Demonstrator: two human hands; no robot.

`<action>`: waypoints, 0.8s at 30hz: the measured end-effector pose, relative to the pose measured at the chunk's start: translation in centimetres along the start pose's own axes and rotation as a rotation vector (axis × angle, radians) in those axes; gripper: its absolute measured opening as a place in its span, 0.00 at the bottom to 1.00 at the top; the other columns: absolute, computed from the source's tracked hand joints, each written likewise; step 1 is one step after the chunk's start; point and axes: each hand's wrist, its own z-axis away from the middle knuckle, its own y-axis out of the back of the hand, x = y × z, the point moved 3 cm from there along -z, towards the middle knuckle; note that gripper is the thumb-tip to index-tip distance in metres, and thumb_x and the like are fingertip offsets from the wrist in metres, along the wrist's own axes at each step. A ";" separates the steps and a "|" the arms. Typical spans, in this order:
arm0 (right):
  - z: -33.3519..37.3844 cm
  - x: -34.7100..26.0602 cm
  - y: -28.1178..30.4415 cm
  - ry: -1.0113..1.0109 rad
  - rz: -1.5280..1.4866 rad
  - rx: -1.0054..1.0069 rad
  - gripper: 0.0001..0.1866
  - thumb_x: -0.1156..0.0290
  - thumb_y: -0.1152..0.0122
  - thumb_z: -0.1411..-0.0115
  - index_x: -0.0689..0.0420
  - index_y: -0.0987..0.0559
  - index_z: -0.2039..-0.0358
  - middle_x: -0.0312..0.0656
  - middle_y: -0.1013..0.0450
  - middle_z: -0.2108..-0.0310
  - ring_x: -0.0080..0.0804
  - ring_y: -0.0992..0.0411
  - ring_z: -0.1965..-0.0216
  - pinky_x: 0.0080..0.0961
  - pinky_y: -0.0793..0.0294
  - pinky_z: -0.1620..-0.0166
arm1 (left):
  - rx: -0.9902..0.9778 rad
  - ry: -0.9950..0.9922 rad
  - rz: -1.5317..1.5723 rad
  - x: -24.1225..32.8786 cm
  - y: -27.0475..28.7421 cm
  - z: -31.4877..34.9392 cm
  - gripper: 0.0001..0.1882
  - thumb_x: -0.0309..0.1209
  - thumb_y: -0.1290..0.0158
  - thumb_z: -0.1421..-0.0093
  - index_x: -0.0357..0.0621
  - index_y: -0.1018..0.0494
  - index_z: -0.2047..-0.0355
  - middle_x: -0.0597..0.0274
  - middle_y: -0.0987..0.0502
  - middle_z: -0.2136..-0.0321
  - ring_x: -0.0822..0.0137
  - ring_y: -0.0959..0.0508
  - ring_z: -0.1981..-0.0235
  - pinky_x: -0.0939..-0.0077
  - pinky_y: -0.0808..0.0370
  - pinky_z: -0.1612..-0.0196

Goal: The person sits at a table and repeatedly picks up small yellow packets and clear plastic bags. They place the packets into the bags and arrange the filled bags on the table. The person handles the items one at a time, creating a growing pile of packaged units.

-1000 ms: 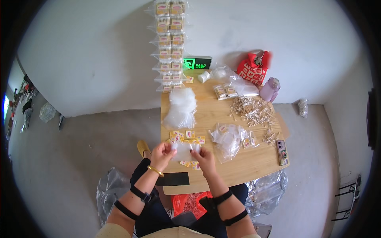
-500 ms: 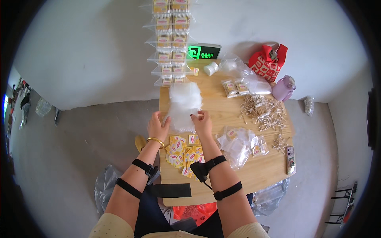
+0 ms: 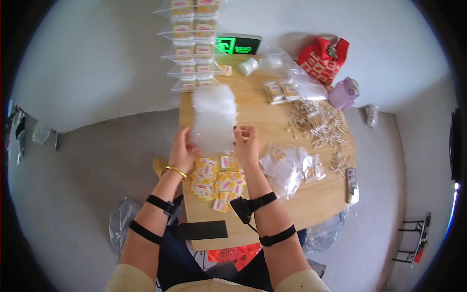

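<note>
A stack of clear plastic bags (image 3: 214, 121) lies flat near the table's left side. My left hand (image 3: 184, 152) is at its lower left edge, fingers apart, with the thumb by the near corner. At the right edge, my right hand (image 3: 247, 143) has its fingers loosely bent and the tips against or right beside the bags. Neither hand clearly grips anything. Just nearer than the stack is a pile of yellow and white printed cards (image 3: 221, 182). Beyond it stands a tall column of bagged cotton swab packs (image 3: 194, 51).
Loose cotton swabs (image 3: 318, 121) are heaped on the right, near a purple jug (image 3: 344, 94) and a red bag (image 3: 323, 63). Filled clear bags (image 3: 284, 168) lie right of my right hand. A phone (image 3: 351, 185) rests at the table's right edge.
The whole view has shifted, so the scene sits further left and slightly higher. The stack's near edge looks more even, and my hands are slightly further apart along its sides.
</note>
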 end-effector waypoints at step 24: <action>11.0 1.1 19.2 0.383 0.684 0.073 0.14 0.70 0.37 0.48 0.53 0.23 0.60 0.36 0.26 0.56 0.38 0.34 0.49 0.39 0.43 0.41 | -0.308 -0.122 0.214 10.3 -3.9 16.5 0.21 0.33 0.37 0.49 0.46 0.29 0.55 0.65 0.26 0.60 0.70 0.25 0.63 0.75 0.31 0.63</action>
